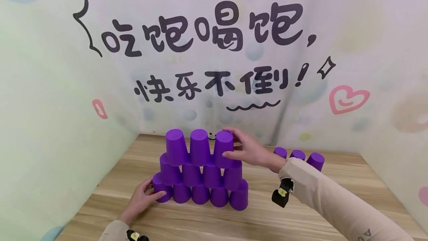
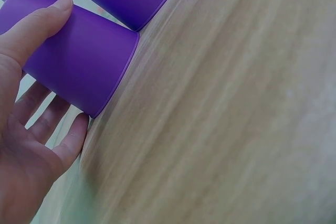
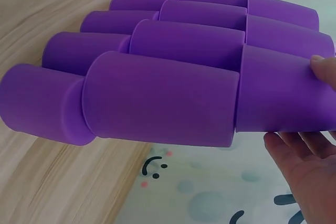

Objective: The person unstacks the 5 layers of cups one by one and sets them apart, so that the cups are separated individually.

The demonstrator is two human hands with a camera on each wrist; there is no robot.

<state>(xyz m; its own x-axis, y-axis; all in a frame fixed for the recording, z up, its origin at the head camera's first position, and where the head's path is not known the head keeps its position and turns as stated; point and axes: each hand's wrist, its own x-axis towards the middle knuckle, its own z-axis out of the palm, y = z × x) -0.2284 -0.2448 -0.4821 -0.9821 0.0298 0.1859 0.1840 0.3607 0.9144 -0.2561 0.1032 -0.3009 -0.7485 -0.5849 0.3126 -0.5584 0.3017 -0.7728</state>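
Note:
Upside-down purple cups stand in a stepped stack, with several in the bottom row, several in the middle row and three on top. My right hand grips the rightmost top cup, thumb on the near side and fingers reaching round the far side. In the right wrist view, that cup sits against the middle-row cup below it. My left hand holds the leftmost bottom cup from its outer side. The left wrist view shows the thumb lying across this cup, its fingers partly hidden behind.
Three more purple cups stand behind the right forearm, partly covered by it. The stack rests on a wood-grain table. A printed backdrop with dark lettering rises behind the table, and pale walls flank it.

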